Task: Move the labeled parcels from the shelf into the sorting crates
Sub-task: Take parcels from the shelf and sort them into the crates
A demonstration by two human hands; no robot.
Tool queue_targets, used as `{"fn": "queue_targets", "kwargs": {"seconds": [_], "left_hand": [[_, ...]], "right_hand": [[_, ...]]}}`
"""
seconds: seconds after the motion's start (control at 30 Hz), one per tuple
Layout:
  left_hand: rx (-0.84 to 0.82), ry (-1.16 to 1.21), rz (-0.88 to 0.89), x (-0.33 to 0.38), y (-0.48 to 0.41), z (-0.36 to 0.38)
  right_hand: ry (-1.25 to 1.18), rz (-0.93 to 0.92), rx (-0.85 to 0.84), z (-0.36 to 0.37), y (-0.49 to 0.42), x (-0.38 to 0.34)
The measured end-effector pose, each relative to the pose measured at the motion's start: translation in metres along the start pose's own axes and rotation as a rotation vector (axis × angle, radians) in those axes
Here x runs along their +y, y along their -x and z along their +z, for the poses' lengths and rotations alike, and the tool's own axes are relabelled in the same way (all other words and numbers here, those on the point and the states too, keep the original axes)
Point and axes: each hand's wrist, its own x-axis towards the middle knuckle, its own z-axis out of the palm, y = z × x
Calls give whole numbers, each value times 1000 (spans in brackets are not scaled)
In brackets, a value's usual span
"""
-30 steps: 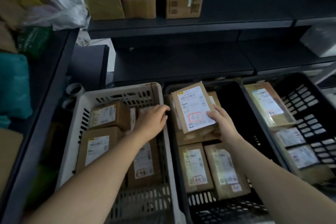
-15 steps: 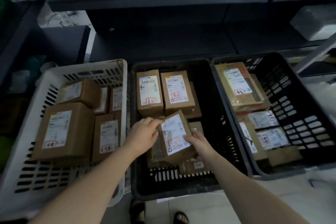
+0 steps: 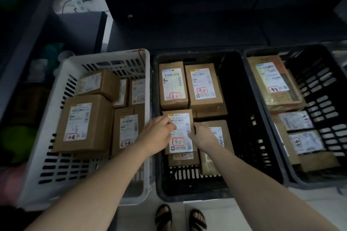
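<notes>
A small brown labeled parcel (image 3: pixel 181 141) lies flat on top of other parcels at the near left of the middle black crate (image 3: pixel 251 137). My left hand (image 3: pixel 159 132) holds its left edge with curled fingers. The parcel's right edge is held by my right hand (image 3: pixel 201 136). Two more labeled parcels (image 3: pixel 173 84) stand side by side at the crate's far end. The white crate (image 3: pixel 105 56) on the left holds several labeled boxes. The right black crate (image 3: pixel 319 84) also holds several parcels.
A dark shelf board (image 3: pixel 187 30) runs behind the three crates, with nothing showing on it. The right half of the middle crate shows bare floor. My feet in sandals (image 3: pixel 163 217) stand on the pale floor in front of the crates.
Both hands have lowered the parcel from a tilted hold into the middle black crate, where it now lies flat. The camera has tipped further down.
</notes>
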Motion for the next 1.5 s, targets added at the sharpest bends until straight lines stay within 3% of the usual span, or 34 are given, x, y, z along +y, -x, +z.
{"fn": "queue_targets", "kwargs": {"seconds": [0.17, 0.37, 0.73, 0.93, 1.17, 1.5], "left_hand": [[28, -42, -36, -3, 21, -46], [155, -130, -198, 1, 80, -100], [554, -282, -694, 82, 322, -202], [656, -438, -976, 133, 497, -244], [725, -577, -1293, 206, 688, -248], [742, -544, -1572, 281, 890, -205]], "right_hand": [[306, -199, 202, -34, 30, -37], [527, -563, 289, -61, 79, -79], [462, -1394, 465, -65, 268, -199], [343, -1813, 404, -14, 428, -282], [244, -2173, 197, 70, 608, -318], [230, -2312, 60, 188, 792, -310]]}}
